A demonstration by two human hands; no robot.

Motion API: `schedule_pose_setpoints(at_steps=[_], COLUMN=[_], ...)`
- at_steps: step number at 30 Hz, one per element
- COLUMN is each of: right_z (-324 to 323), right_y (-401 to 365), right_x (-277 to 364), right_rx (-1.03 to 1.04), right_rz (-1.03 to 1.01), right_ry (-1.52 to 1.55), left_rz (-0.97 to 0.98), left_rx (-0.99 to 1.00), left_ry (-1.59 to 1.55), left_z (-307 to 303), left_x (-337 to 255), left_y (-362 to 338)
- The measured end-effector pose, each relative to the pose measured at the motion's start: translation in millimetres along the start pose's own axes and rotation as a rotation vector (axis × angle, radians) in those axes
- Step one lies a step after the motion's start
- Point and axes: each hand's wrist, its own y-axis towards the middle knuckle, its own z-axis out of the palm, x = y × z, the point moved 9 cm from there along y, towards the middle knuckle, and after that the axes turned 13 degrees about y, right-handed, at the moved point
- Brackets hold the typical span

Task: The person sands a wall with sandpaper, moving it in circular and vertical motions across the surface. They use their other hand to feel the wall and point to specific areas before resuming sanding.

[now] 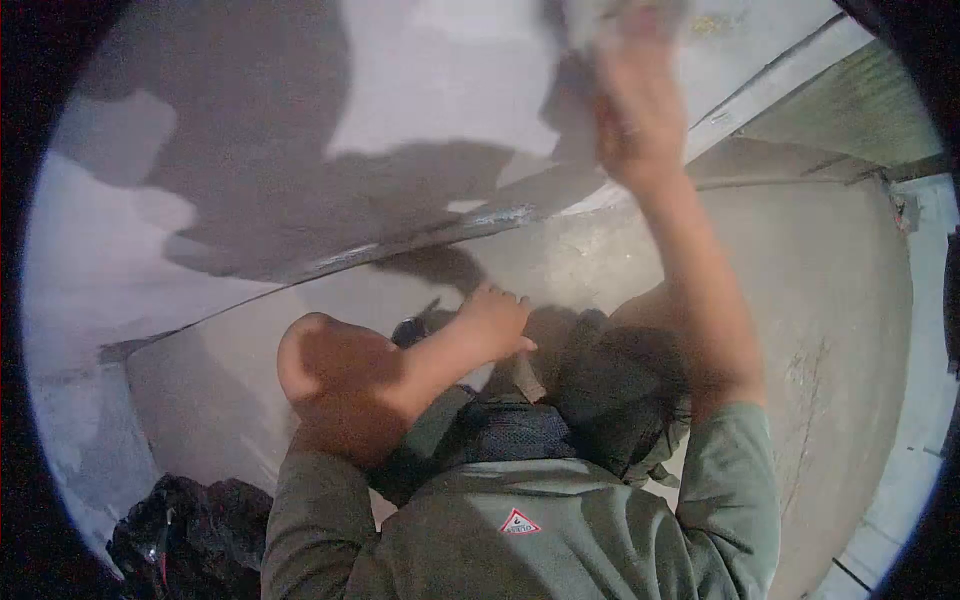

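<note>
Pale panel (430, 80): lower edge runs 8 to 2 o'clock; right hand (640, 120) nearer.
Left hand (495, 322): at 7 o'clock from right; fingers bent, grasp cannot tell.
Right fingers: blurred, cannot tell.

Single head-worn view; looks forward and steeply down over the torso, fairly near.
</note>
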Motion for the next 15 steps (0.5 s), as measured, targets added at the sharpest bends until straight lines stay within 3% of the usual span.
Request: schedule_pose_setpoints(at_steps=[1, 3, 4, 5, 8, 11, 12, 13, 15], right_z=[-16.4, -33.9, -32.1, -28.5, 16.4, -11.3, -34.7, -41.7, -49.5], right_y=[-11.3, -23.9, -27.3, -11.0, -12.2, -2.9, 0.4, -35.2, -45.8], right_x=[-16.2, -54.9, -47.9, -17.4, 9.8, -4.9, -15.6, -68.7, -79.7], right_rx=[-0.100, -0.210, -0.304, -0.274, 0.106, -0.067, -0.226, -0.292, -0.407], right_rz=[0.046, 0.580, 0.585, 0.271, 0.113, 0.007, 0.191, 0.801, 0.879], right_ry=[-0.196, 0.376, 0.298, -0.023, 0.009, -0.066, -0.087, 0.398, 0.409], left_rz=[0.014, 0.010, 0.011, 0.012, 0.005, -0.015, -0.004, 0.005, 0.011], left_rx=[-0.015, -0.040, -0.065, -0.067, 0.006, 0.041, 0.000, -0.040, -0.041], left_ry=[-0.001, -0.019, -0.025, -0.022, 0.028, 0.002, 0.001, -0.002, -0.008], left_z=[-2.8, 1.1, 0.2, -1.4, -0.4, 2.5, -3.9, -7.8, -3.9], left_x=[-2.2, -2.6, -2.2, -2.3, -1.2, -0.1, -2.6, -4.8, -5.2], left_y=[-1.8, -0.7, -0.3, -1.0, -1.3, -1.5, -2.1, -3.0, -5.1])
